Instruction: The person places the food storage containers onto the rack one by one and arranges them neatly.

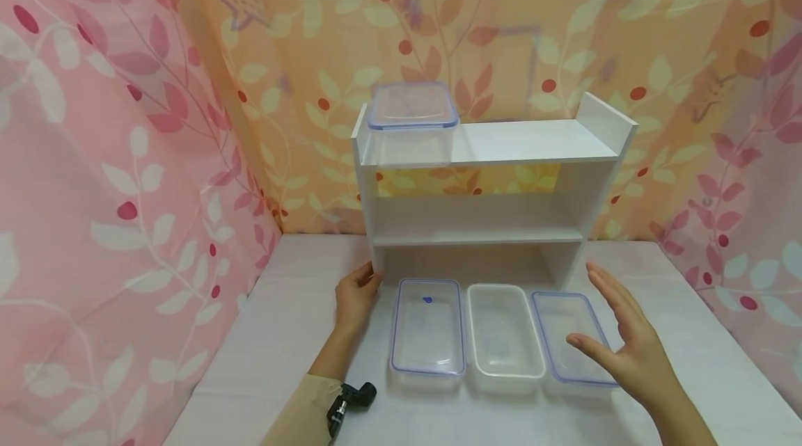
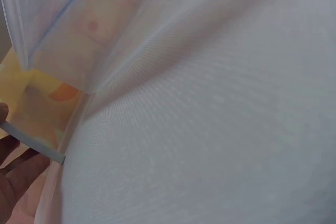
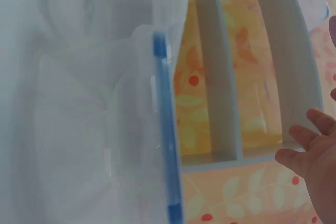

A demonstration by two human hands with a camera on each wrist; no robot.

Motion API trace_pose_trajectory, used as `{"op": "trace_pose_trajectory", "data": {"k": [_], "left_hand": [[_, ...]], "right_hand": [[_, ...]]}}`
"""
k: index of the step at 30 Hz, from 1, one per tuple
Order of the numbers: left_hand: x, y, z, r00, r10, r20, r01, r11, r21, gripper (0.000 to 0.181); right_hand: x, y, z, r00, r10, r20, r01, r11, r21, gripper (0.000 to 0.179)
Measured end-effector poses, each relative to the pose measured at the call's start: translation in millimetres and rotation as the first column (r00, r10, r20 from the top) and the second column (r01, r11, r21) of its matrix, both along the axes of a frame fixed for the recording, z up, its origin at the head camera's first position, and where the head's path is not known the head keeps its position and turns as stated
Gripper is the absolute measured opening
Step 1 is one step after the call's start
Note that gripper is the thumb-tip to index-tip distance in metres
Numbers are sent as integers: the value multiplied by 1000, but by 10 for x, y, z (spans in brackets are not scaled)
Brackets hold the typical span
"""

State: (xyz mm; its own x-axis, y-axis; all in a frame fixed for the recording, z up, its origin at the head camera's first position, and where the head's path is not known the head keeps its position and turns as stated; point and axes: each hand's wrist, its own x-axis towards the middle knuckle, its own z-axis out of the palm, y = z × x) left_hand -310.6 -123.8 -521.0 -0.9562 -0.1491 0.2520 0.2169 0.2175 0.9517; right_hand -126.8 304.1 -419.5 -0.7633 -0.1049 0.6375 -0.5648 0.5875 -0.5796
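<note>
A curtained booth is formed by leaf-patterned drapes [image 1: 294, 98] hung around three sides of a white counter [image 1: 269, 321].

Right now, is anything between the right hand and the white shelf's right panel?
Nothing visible separates the right hand from the white shelf's right panel; the rightmost blue-rimmed container sits lower, partly hidden by the hand.

Shelf [image 1: 479, 216], white; boxes [image 1: 413, 112], clear, blue-rimmed; tub [image 1: 506, 329], translucent white; table [image 1: 269, 335], white; back curtain [image 1: 301, 35], orange-yellow with leaves, red dots; left curtain [image 1: 69, 154], pink, leafy

Head view bright — wrist views dimmer, hazy.
</note>
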Motion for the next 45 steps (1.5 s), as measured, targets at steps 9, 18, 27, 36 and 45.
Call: {"op": "trace_pose_trajectory", "data": {"k": [9, 18, 27, 36, 45], "left_hand": [[11, 6, -42, 1000, 1, 13, -1, 1000, 1, 39], [-16, 2, -29, 1000, 9, -10, -9, 1000, -1, 37], [-17, 4, -35, 1000, -3, -22, 3, 1000, 3, 39], [0, -6, -36, 999, 3, -34, -4, 1000, -13, 41], [-11, 1, -60, 1000, 5, -18, -4, 1000, 14, 40]], "right_hand": [[43, 195, -280, 997, -12, 72, 11, 1000, 17, 111], [15, 316, -447, 995, -21, 96, 19, 1000, 24, 109], [4, 473, -694, 986, 52, 160, -56, 998, 23, 109], [-16, 551, -845, 976, 94, 195, -104, 994, 40, 110], [1, 575, -921, 959, 113, 260, -131, 990, 53, 117]]}}
